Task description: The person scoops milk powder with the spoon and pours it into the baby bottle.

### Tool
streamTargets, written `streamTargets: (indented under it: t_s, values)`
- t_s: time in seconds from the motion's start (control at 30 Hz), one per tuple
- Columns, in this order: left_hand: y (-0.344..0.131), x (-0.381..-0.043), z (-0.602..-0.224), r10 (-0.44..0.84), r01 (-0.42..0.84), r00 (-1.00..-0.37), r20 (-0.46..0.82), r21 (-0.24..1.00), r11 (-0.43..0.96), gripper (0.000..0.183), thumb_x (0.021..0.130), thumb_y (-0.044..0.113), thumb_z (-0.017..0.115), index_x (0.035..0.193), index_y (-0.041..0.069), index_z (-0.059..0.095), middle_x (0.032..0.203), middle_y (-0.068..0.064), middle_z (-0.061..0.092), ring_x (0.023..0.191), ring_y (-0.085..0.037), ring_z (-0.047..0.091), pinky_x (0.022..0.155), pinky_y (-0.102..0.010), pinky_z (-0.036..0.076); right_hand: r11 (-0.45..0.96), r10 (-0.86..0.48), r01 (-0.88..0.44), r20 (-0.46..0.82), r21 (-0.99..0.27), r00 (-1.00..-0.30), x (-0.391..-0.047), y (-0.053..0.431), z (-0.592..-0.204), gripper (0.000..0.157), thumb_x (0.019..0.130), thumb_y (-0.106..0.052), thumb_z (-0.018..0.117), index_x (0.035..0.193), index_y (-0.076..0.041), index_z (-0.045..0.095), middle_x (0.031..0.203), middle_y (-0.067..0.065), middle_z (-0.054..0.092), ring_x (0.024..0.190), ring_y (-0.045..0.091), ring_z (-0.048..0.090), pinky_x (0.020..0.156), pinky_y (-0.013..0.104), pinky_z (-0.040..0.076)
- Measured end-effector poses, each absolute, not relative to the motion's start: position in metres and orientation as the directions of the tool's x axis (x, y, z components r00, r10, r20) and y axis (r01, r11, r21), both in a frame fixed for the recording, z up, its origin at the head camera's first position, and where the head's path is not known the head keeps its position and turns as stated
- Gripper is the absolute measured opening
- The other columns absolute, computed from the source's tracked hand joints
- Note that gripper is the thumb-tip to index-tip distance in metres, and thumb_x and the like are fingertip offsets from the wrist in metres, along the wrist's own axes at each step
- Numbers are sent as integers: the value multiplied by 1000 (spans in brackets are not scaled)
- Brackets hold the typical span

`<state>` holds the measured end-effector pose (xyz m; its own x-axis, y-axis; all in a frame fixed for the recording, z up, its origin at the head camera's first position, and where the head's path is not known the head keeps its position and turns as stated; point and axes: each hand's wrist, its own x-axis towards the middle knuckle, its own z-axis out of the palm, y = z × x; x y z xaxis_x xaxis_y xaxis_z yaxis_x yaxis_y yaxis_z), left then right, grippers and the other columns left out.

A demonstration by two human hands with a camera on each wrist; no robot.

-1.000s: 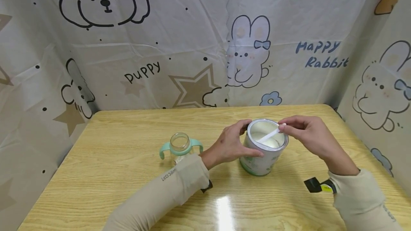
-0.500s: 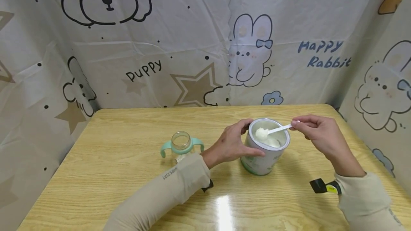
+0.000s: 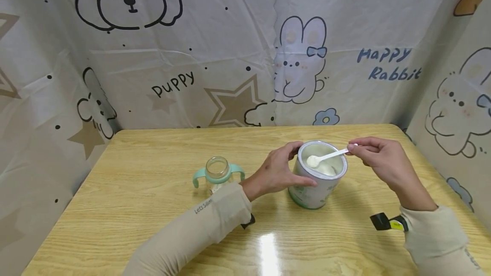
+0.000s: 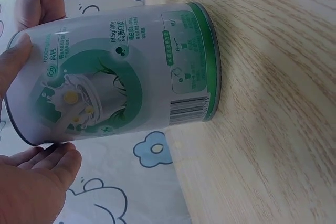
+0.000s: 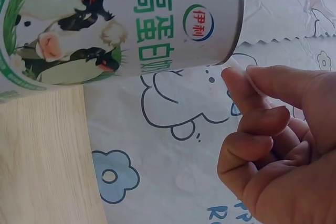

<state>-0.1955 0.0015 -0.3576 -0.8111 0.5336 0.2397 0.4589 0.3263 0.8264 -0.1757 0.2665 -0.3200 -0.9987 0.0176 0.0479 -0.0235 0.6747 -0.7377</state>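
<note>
A white and green milk powder can [image 3: 320, 191] stands on the table, its top open and pale powder [image 3: 327, 169] inside. My left hand [image 3: 277, 169] grips its left side near the rim, thumb across the front and fingers behind. Between thumb and forefinger my right hand [image 3: 377, 161] pinches the handle of a white scoop [image 3: 333, 154]. The scoop's bowl holds powder and sits inside the can's mouth, above the powder. In the right wrist view, the right hand [image 5: 278, 135] has its other fingers curled beside the can [image 5: 173, 19]; the scoop's bowl is hidden there.
A clear baby bottle with a mint-green collar and handles [image 3: 219, 179] stands uncapped left of the can, partly hidden by the left sleeve [image 3: 199, 220]. The wood-grain table [image 3: 153, 161] meets a cartoon-printed curtain [image 3: 172, 54] at the back and sides.
The scoop has risen out of the powder, the right hand shifting right. Half a second ago powder was heaped on its bowl; now the heap is smaller. The left hand keeps its grip.
</note>
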Motion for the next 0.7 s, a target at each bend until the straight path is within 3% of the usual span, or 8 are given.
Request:
streamTargets:
  t_s: [0.17, 0.37, 0.7]
  values:
    - [-3, -195, -357, 524, 438, -824, 216, 829, 348, 88, 71, 25, 93, 144, 5, 47, 142, -6, 54, 132, -14, 50, 109, -21, 41, 666, 17, -11, 29, -746, -999, -177, 265, -318, 54, 99, -47, 59, 128, -2, 63, 109, 7, 74, 91, 14, 58, 73, 23, 49]
    - [-7, -194, -354, 499, 373, -854, 146, 840, 393, 95, 72, 27, 93, 149, 3, 42, 149, -12, 48, 135, -22, 48, 109, -28, 43, 635, 12, 5, 4, -773, -1000, -178, 265, -313, 57, 98, -50, 60, 129, -2, 63, 98, -10, 73, 89, 16, 56, 78, 33, 44]
    - [-20, -195, -352, 478, 337, -870, 123, 855, 394, 95, 71, 24, 93, 148, 4, 42, 150, -10, 47, 137, -20, 47, 109, -23, 41, 593, 3, -29, 38, -805, -999, -180, 264, -307, 53, 99, -44, 62, 125, 1, 63, 92, -18, 72, 88, 9, 57, 72, 19, 52]
